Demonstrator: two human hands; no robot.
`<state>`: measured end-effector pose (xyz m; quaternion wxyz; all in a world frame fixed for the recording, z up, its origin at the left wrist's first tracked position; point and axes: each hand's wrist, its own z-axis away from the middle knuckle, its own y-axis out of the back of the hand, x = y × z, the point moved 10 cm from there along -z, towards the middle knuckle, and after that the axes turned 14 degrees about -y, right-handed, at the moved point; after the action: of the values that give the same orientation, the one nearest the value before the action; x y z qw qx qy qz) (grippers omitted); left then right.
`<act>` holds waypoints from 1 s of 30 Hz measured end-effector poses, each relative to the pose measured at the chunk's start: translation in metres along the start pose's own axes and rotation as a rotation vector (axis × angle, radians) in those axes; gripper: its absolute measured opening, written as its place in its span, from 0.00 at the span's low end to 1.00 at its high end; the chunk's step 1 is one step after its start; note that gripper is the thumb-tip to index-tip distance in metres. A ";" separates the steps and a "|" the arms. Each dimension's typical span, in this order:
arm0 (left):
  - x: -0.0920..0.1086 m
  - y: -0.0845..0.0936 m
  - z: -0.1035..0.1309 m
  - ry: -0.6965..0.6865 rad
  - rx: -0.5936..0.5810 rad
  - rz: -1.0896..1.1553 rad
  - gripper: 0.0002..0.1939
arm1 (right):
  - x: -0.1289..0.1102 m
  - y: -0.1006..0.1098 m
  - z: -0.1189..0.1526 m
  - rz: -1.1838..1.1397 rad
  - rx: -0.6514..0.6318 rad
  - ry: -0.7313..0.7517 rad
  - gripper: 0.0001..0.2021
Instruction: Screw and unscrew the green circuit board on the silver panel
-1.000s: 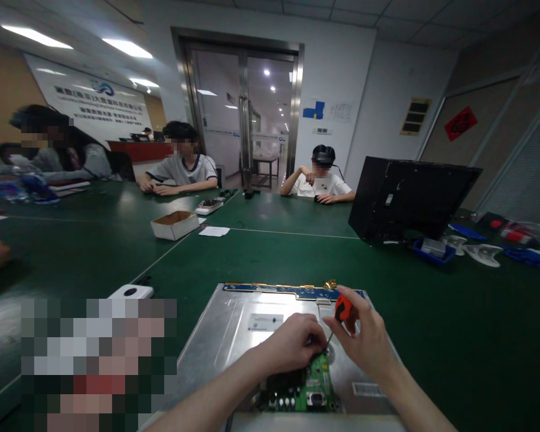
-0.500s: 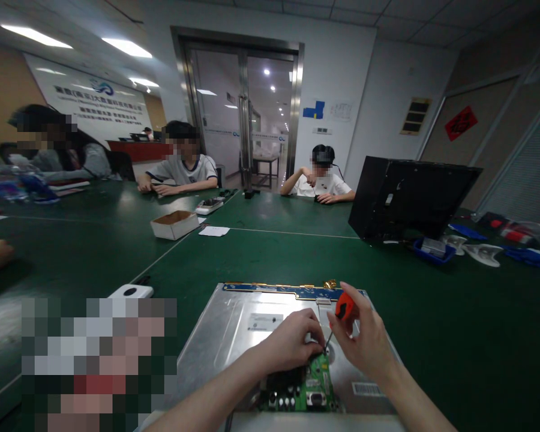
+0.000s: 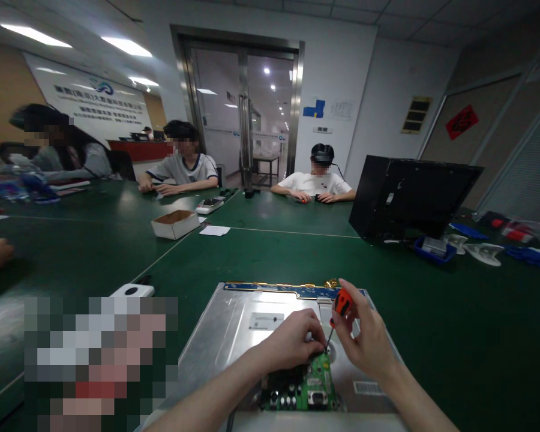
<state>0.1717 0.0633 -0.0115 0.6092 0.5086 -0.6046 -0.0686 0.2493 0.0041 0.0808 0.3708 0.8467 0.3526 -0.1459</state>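
Observation:
A screwdriver (image 3: 342,302) with an orange and black handle is gripped in my right hand (image 3: 369,342), its shaft slanting down to the upper corner of a green circuit board (image 3: 317,384). My left hand (image 3: 294,339) is closed with its fingertips pinched beside the screwdriver's tip; whatever they hold is too small to make out. The board lies on the silver metal back of a display panel (image 3: 227,336), which rests flat on the green table. Along the panel's far edge runs a narrow blue circuit strip (image 3: 270,289).
A black monitor (image 3: 409,198) stands at the right, with a blue tray (image 3: 434,251) beside it. Ahead to the left sit an open cardboard box (image 3: 175,225) and a paper slip (image 3: 215,230). A white device (image 3: 132,291) lies left of the panel. Several people sit around the table.
My right hand has turned the screwdriver handle slightly, its tip staying at the board's corner. My left hand keeps its place. Across the table, a person's raised hand has come down to the tabletop.

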 end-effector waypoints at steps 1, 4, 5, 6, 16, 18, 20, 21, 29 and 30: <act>0.000 0.000 0.000 0.005 -0.002 -0.001 0.05 | 0.001 0.001 0.000 -0.004 0.015 -0.006 0.24; 0.000 0.000 0.000 0.012 -0.011 -0.010 0.05 | 0.004 0.002 -0.001 -0.028 0.063 -0.012 0.23; 0.000 0.000 0.000 0.010 -0.014 -0.011 0.05 | 0.005 0.002 0.000 -0.031 0.076 -0.009 0.23; 0.000 0.000 0.000 0.008 -0.016 -0.010 0.05 | 0.005 0.003 0.000 -0.029 0.085 -0.004 0.22; 0.001 -0.001 0.000 -0.013 -0.013 -0.010 0.05 | 0.003 0.001 0.000 -0.007 0.043 0.006 0.21; 0.000 0.000 0.000 -0.005 -0.014 -0.016 0.04 | 0.003 0.000 0.000 -0.033 0.026 -0.001 0.21; 0.000 -0.001 0.000 0.003 -0.021 -0.022 0.05 | 0.003 0.001 -0.001 -0.044 0.024 -0.007 0.21; -0.001 -0.001 0.000 0.006 -0.027 -0.025 0.05 | 0.003 0.001 -0.001 -0.042 0.030 -0.012 0.20; 0.000 0.000 0.000 0.000 -0.017 -0.023 0.04 | 0.009 0.002 0.001 -0.015 0.112 -0.011 0.21; 0.000 0.000 0.000 -0.005 -0.011 -0.020 0.04 | 0.009 0.002 0.001 -0.014 0.112 -0.004 0.21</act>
<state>0.1721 0.0631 -0.0110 0.6098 0.5111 -0.6006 -0.0789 0.2570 0.0061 0.0767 0.3224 0.8633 0.3493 -0.1699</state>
